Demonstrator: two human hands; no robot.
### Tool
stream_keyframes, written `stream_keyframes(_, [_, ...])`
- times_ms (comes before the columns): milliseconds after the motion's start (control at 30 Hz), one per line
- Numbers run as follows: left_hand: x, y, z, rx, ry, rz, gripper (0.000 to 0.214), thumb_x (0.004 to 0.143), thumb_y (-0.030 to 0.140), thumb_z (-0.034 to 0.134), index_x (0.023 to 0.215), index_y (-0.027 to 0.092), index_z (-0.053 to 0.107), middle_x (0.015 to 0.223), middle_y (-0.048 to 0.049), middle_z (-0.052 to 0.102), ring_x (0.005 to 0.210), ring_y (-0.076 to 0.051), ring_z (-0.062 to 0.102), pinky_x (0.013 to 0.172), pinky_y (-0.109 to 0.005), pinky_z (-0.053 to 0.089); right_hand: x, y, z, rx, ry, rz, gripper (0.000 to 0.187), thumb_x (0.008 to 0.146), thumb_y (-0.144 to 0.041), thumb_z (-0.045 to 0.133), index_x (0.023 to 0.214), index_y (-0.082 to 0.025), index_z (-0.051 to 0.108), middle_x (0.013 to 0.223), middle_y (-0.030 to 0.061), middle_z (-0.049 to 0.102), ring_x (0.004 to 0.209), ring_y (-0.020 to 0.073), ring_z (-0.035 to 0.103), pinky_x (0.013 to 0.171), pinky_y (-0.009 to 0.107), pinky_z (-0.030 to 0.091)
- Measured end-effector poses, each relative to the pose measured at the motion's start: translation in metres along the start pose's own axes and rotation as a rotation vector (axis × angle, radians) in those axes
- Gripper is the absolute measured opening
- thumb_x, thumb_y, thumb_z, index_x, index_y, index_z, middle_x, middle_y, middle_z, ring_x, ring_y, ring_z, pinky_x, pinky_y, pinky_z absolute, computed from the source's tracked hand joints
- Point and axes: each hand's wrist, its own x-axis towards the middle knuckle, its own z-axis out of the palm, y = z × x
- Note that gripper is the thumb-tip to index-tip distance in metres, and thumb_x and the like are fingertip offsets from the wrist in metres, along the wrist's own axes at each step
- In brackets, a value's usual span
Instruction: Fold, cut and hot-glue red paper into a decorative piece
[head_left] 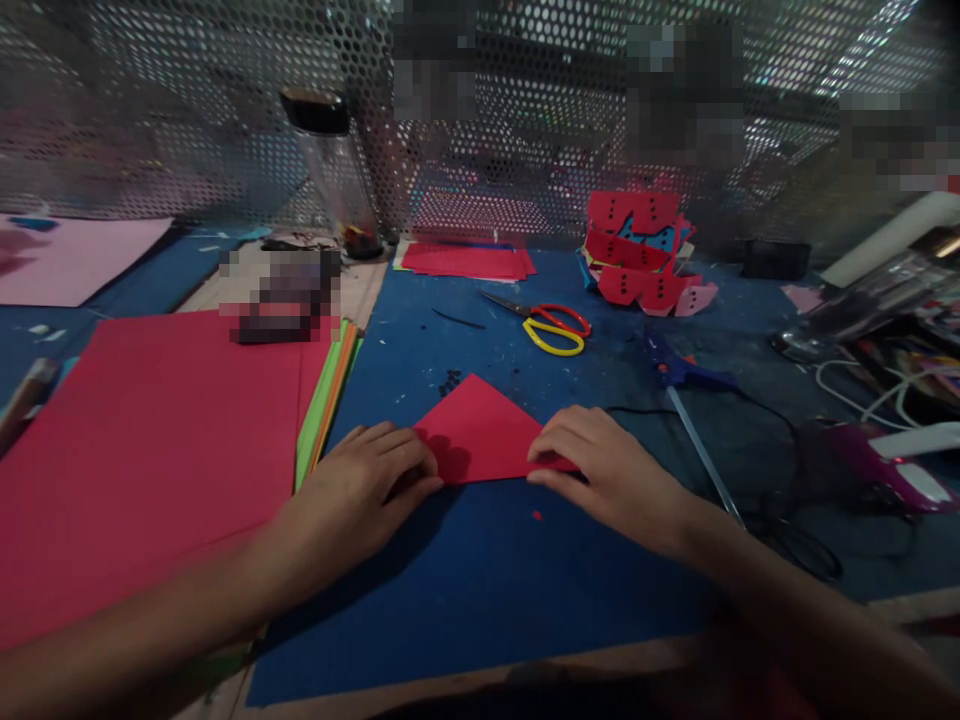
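Note:
A red sheet of paper (484,430), folded into a triangle with its point away from me, lies on the blue work surface (465,590). My left hand (375,470) pinches its left corner, thumb below and fingers on top. At the right corner, my right hand (585,460) grips the paper in the same way. The long folded edge runs between both thumbs, nearest to me. Small black dots (450,382) are scattered just beyond the triangle's left slope. A tiny red scrap (537,515) sits in front of the paper.
Scissors (555,325) with red and yellow handles lie beyond the triangle. A blue glue gun (675,365) with a cord rests at right. Large red sheets (172,430) are stacked at left. Cut red shapes (637,255) and red paper strips (465,262) lie by the perforated metal wall (525,160).

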Motion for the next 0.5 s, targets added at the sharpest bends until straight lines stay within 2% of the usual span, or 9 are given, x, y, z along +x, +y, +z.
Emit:
stream_keyframes(133, [0.0007,0.0016,-0.0009,0.001,-0.007,-0.014,0.017,0.102,0.033,0.058,0.089,0.022,0.063,0.091,-0.0017,0.069,0.086,-0.021,0.058,0.079,-0.036,0.041,0.0029,-0.0012,0.0077,0.007,-0.046,0.023,0.017,0.104,-0.034,0.058,0.095,-0.023,0.066,0.1,0.0024,0.07,0.096,0.0195,0.059,0.087,0.035,0.036])
stream_keyframes(500, [0.0021,0.0043,0.001,-0.014,0.011,-0.026,0.016,0.1,0.029,0.057,0.086,0.022,0.061,0.085,-0.0006,0.066,0.081,-0.02,0.055,0.076,-0.035,0.037,0.0045,-0.0077,0.0121,-0.005,-0.009,0.125,0.018,0.102,-0.029,0.061,0.086,-0.021,0.062,0.089,0.0008,0.065,0.086,0.018,0.056,0.079,0.034,0.034])
